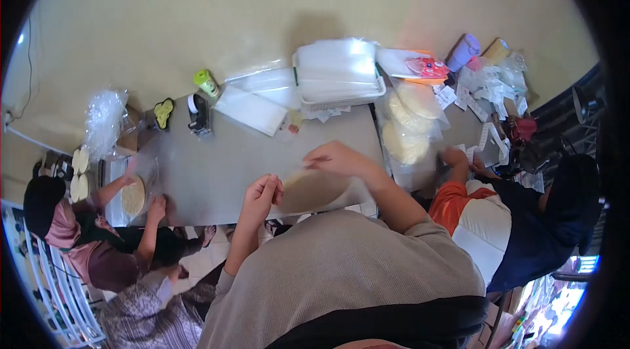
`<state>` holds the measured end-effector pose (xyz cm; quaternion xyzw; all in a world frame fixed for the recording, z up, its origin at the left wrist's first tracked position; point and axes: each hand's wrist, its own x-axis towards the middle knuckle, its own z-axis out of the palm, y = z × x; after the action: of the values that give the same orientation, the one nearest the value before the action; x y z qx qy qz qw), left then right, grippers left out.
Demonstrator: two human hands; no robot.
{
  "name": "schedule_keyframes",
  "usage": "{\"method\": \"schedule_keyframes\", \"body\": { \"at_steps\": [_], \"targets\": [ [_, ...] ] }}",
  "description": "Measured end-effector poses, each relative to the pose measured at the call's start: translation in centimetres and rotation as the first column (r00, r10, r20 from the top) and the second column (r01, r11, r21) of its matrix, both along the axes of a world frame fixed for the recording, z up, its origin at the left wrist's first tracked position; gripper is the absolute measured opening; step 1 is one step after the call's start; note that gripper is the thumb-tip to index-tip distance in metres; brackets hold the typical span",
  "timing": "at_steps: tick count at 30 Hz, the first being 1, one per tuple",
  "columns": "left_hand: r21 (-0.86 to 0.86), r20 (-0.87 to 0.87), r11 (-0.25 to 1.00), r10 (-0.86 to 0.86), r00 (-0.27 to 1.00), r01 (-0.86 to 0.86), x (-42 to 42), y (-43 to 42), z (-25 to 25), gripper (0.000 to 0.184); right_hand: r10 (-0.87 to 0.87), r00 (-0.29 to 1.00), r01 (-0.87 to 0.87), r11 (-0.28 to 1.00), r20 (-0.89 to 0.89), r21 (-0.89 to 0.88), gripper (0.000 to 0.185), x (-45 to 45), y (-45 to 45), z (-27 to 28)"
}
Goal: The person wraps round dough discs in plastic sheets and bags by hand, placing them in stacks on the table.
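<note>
Close to my body, over the table's near edge, I have a clear plastic bag (315, 193) with a flat, round, pale disc inside; it is smeared by motion. My left hand (262, 193) is closed in a pinch at the bag's left edge. My right hand (338, 157) pinches the bag's upper edge, with the wrist bent over it. What the disc is made of cannot be made out. To the right of my right hand lie several bagged pale discs (410, 123), overlapping one another.
A white basket (341, 98) holding clear plastic sheets stands at the back, beside flat bags (252, 109). Further left are a tape dispenser (197, 115) and a green can (206, 82). A co-worker (125, 237) handles a bagged disc at left; another person (518, 218) sits at right near paper slips.
</note>
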<state>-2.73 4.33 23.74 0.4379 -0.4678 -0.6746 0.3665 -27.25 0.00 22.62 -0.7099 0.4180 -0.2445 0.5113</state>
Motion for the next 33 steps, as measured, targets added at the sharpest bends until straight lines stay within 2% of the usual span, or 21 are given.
{"method": "schedule_keyframes", "body": {
  "at_steps": [2,3,4,6,8,11,14,16,20,23,26,29,30,31,32,33],
  "targets": [
    [-0.054,0.032,0.998,-0.038,0.999,0.039,-0.8,1.0,-0.1,0.031,-0.151,0.986,0.15,0.988,-0.071,-0.023,0.019,-6.5,1.9,1.7],
    [-0.068,0.048,0.996,-0.059,0.997,0.062,-0.8,0.9,-0.6,0.03,-0.252,0.965,0.246,0.965,-0.068,-0.094,0.019,-10.2,2.1,1.4],
    [-0.061,0.05,0.996,-0.057,0.997,0.06,-0.9,0.8,-1.0,0.03,-0.348,0.936,0.336,0.929,-0.058,-0.157,0.019,-13.5,2.1,1.3],
    [-0.039,0.057,0.998,-0.05,0.997,0.052,-0.5,0.9,-2.0,0.03,-0.587,0.809,0.575,0.796,-0.012,-0.192,0.016,-17.0,2.8,5.1],
    [-0.035,0.079,0.998,-0.049,0.996,0.052,0.2,1.5,-3.1,0.029,-0.705,0.708,0.624,0.649,-0.037,-0.434,0.013,-19.6,2.5,6.7],
    [-0.017,0.125,0.999,-0.035,0.992,0.038,1.5,2.6,-4.2,0.028,-0.812,0.539,0.552,0.541,-0.224,-0.634,0.018,-21.1,1.9,6.4],
    [0.012,0.217,1.0,-0.024,0.976,0.022,3.5,4.5,-5.2,0.027,-0.704,0.329,0.472,0.7,-0.629,-0.537,0.018,-23.4,1.2,-0.1],
    [0.036,0.284,0.999,-0.006,0.959,-0.005,5.3,6.0,-5.9,0.026,-0.563,0.43,0.471,0.807,-0.705,-0.357,0.024,-24.7,0.8,-5.6],
    [0.056,0.355,0.994,0.071,0.932,-0.097,7.4,8.5,-6.2,0.025,-0.618,0.508,0.499,0.779,-0.6,-0.38,0.025,-21.1,-3.1,-8.0],
    [0.041,0.345,0.984,0.15,0.926,-0.175,7.7,10.1,-6.4,0.025,-0.654,0.585,0.417,0.75,-0.48,-0.514,0.025,-19.0,-9.2,-8.3],
    [0.026,0.327,0.97,0.219,0.919,-0.24,7.1,11.1,-6.1,0.024,-0.588,0.516,0.386,0.809,-0.622,-0.444,0.035,-17.7,-15.9,-9.4],
    [0.053,0.326,0.957,0.252,0.911,-0.284,6.0,12.1,-4.6,0.023,-0.608,0.488,0.157,0.767,-0.627,-0.621,0.05,-18.4,-19.6,-15.7],
    [0.06,0.328,0.953,0.261,0.908,-0.296,5.9,12.6,-4.7,0.023,-0.517,0.385,0.173,0.854,-0.765,-0.49,0.056,-17.6,-19.5,-15.8],
    [0.07,0.33,0.95,0.267,0.906,-0.305,6.2,13.1,-4.9,0.022,-0.367,0.382,0.282,0.92,-0.848,-0.272,0.049,-16.9,-20.5,-15.5],
    [0.068,0.319,0.951,0.266,0.91,-0.302,6.5,13.5,-5.4,0.023,-0.334,0.344,0.304,0.924,-0.878,-0.233,0.038,-16.1,-20.3,-15.4],
    [0.068,0.332,0.946,0.278,0.902,-0.317,6.8,14.0,-5.5,0.023,-0.36,0.328,0.262,0.923,-0.873,-0.282,0.035,-15.5,-19.9,-15.3]
  ]
}}
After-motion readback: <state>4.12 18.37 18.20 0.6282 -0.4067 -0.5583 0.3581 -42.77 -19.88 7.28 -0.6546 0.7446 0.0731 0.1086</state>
